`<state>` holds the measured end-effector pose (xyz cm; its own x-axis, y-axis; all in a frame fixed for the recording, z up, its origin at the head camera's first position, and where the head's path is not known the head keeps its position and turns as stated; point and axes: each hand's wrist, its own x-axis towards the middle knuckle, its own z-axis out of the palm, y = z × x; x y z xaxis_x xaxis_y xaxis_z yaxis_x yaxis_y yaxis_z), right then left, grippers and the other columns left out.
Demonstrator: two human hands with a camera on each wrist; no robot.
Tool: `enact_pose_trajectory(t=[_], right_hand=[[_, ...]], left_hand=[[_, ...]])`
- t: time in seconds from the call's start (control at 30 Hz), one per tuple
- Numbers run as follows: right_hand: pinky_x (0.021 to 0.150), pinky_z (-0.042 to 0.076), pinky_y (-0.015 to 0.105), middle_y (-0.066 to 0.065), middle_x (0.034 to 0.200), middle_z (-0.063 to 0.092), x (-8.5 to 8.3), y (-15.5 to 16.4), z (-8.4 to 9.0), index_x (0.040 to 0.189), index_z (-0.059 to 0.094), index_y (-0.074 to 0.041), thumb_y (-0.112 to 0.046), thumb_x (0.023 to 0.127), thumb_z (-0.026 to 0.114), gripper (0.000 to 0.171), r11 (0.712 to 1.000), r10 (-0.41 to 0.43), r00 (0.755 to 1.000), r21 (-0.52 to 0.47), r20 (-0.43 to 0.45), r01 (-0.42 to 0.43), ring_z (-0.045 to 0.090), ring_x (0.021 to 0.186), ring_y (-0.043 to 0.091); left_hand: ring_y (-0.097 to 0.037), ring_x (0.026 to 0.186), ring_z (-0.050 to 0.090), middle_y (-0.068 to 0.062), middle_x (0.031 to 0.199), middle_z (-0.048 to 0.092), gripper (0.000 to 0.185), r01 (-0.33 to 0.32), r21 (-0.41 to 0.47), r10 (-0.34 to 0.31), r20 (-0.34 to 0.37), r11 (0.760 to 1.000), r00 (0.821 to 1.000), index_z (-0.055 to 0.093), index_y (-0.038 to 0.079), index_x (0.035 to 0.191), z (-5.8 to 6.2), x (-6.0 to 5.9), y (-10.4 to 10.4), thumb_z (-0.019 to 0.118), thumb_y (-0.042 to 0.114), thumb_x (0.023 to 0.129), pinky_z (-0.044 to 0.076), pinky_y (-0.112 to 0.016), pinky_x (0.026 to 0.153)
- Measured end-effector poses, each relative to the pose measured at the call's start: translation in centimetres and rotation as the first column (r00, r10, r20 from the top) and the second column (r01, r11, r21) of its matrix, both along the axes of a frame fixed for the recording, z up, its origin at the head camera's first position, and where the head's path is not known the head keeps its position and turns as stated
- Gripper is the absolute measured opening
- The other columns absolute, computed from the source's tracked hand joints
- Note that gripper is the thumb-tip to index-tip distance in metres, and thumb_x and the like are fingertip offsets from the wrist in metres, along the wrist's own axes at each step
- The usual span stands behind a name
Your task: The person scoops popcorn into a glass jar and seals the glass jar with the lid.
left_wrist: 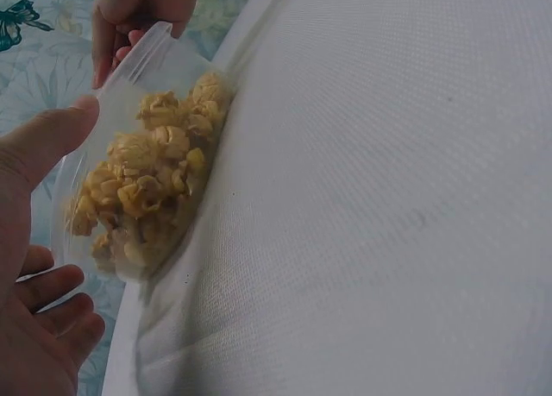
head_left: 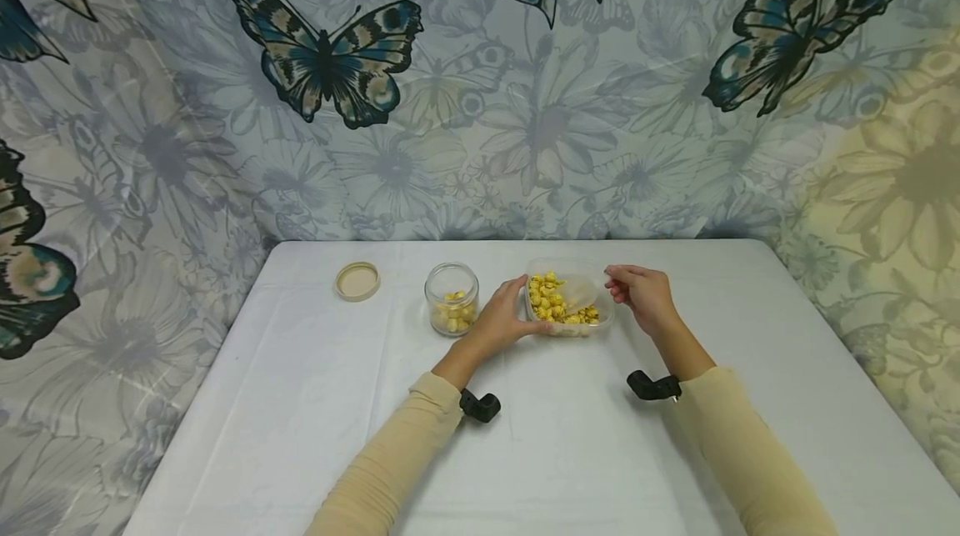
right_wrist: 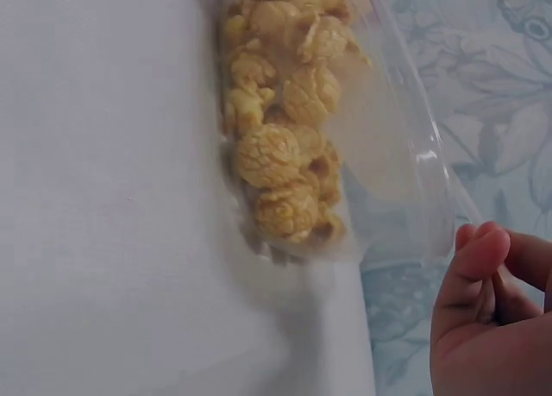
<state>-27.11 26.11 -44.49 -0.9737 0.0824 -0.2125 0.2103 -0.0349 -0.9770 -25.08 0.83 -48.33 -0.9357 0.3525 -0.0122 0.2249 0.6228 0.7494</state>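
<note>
A person in cream sleeves (head_left: 382,469) works with both hands over a clear plastic container (head_left: 570,267) of yellow popcorn (head_left: 547,298), which sits on a white-covered tabletop (head_left: 262,403) just right of the center of the frame. The left hand (head_left: 495,319) holds the container at its left side, thumb against the near wall and fingers toward the far corner. The right hand (head_left: 645,294), at the container's right edge, pinches the thin handle of what appears to be a clear spoon (head_left: 579,293), its bowl inside the container beside the popcorn. Just left of the left hand, near the middle of the frame, an uncovered glass jar (head_left: 452,280) stands upright with more yellow pieces (head_left: 453,321) inside. Farther left, a round lid (head_left: 357,282) lies flat, apart from the jar. Black devices (head_left: 480,407) are worn at both wrists; butterfly-and-flower fabric (head_left: 547,102) fills the upper frame.
</note>
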Motion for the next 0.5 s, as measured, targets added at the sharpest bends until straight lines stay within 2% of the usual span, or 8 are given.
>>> enact_pose_trajectory(t=[0.07,0.13,0.23,0.33,0.5], right_hand=[[0.051,0.05,0.015,-0.007,0.066,0.067,0.28,-0.03,0.03,0.094,0.07,-0.007,-0.016,0.097,0.06,0.014,1.0,0.021,1.0,-0.008,0.018,-0.021,0.057,0.056,0.003],[0.052,0.05,0.015,-0.007,0.067,0.068,0.48,-0.12,0.15,0.1,0.069,-0.003,-0.016,0.097,0.06,0.016,0.999,0.037,0.999,0.003,0.038,-0.038,0.058,0.057,0.003],[0.053,0.05,0.015,-0.008,0.067,0.068,0.53,-0.16,0.35,0.114,0.061,0.007,-0.016,0.098,0.059,0.028,0.998,0.051,0.997,0.026,0.064,-0.053,0.058,0.057,0.002],[0.053,0.049,0.015,-0.008,0.066,0.068,0.42,-0.12,0.6,0.12,0.055,0.012,-0.014,0.099,0.056,0.033,0.998,0.063,0.993,0.025,0.097,-0.066,0.057,0.057,0.002],[0.053,0.049,0.014,-0.006,0.064,0.067,0.26,0.1,0.95,0.109,0.06,0.004,-0.011,0.099,0.054,0.019,0.997,0.08,0.987,-0.006,0.142,-0.08,0.056,0.056,0.002]], left_hand=[[-0.029,0.144,0.035,-0.011,0.156,0.034,0.099,0.001,-0.003,-0.001,0.001,1.0,1.0,0.025,0.015,0.155,0.0,-0.05,0.0,0.077,0.052,0.079,0.038,-0.047,0.114],[-0.029,0.143,0.035,-0.011,0.156,0.034,0.099,0.002,-0.009,-0.002,-0.001,1.0,1.0,0.025,0.015,0.155,0.05,-0.05,0.02,0.076,0.052,0.079,0.038,-0.047,0.114],[-0.029,0.143,0.035,-0.011,0.156,0.034,0.099,0.005,-0.004,-0.005,0.001,1.0,1.0,0.025,0.015,0.155,0.13,-0.05,0.03,0.076,0.052,0.079,0.038,-0.047,0.114],[-0.029,0.144,0.035,-0.011,0.156,0.034,0.098,0.011,0.001,-0.011,0.001,1.0,1.0,0.025,0.015,0.155,0.2,-0.01,0.02,0.076,0.052,0.08,0.037,-0.046,0.115],[-0.03,0.143,0.035,-0.013,0.156,0.033,0.098,0.016,-0.004,-0.016,-0.006,1.0,1.0,0.024,0.013,0.155,0.18,-0.03,0.0,0.075,0.051,0.081,0.036,-0.046,0.115]])
